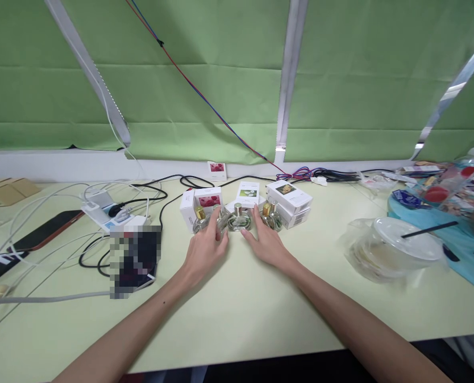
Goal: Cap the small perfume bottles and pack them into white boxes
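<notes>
I count one left hand (207, 250), one right hand (266, 243), five glass bottles (239, 221), at least four white boxes (296, 198), one lidded cup (396, 255) and one black straw (430, 230).

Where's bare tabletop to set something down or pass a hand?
Best patch: the table between the forearms, nearer than both hands. Another lies between the white boxes beside the right hand and the lidded cup. Crowded: bottles at the fingertips, cables and power strip left, blue bag right.
</notes>
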`<action>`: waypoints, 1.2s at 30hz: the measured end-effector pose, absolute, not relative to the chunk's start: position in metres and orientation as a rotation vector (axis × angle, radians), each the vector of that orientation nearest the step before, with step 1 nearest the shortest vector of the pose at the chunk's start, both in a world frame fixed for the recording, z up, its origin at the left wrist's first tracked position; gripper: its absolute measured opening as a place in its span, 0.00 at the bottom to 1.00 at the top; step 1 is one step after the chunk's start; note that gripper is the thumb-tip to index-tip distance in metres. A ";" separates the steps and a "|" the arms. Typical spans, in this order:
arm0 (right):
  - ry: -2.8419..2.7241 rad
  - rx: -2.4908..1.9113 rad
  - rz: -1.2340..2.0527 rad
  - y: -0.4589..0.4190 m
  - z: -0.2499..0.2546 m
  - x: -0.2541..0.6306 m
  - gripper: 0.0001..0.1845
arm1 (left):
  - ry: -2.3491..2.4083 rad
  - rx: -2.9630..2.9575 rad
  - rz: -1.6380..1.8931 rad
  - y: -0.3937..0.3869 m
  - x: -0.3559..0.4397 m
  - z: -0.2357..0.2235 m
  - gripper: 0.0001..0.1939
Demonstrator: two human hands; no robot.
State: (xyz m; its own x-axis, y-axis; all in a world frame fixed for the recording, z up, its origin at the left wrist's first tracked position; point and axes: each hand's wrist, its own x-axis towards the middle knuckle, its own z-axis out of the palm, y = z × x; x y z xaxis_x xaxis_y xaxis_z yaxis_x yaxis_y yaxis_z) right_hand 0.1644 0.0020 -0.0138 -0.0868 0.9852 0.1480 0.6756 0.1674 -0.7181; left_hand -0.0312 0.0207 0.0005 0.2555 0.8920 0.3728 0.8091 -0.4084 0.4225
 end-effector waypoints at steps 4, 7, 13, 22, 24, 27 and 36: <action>-1.823 -1.640 0.633 0.003 -0.012 0.162 0.44 | 1.610 2.358 0.854 0.021 -0.032 -0.001 0.35; -1.826 -1.673 0.620 0.005 -0.011 0.160 0.44 | 1.616 2.350 0.847 0.021 -0.032 -0.003 0.34; -1.829 -1.712 0.591 0.005 -0.008 0.157 0.43 | 1.607 2.346 0.847 0.020 -0.032 -0.002 0.35; -1.779 -1.682 0.576 0.003 -0.012 0.155 0.43 | 1.594 2.367 0.859 0.020 -0.033 -0.004 0.35; -1.771 -1.659 0.570 0.003 -0.013 0.155 0.42 | 1.588 2.374 0.863 0.020 -0.033 -0.003 0.35; -1.764 -1.626 0.556 0.002 -0.014 0.154 0.43 | 1.579 2.374 0.869 0.020 -0.033 -0.003 0.35; -1.714 -1.550 0.585 -0.002 -0.006 0.154 0.52 | 1.577 2.365 0.862 0.018 -0.033 -0.001 0.36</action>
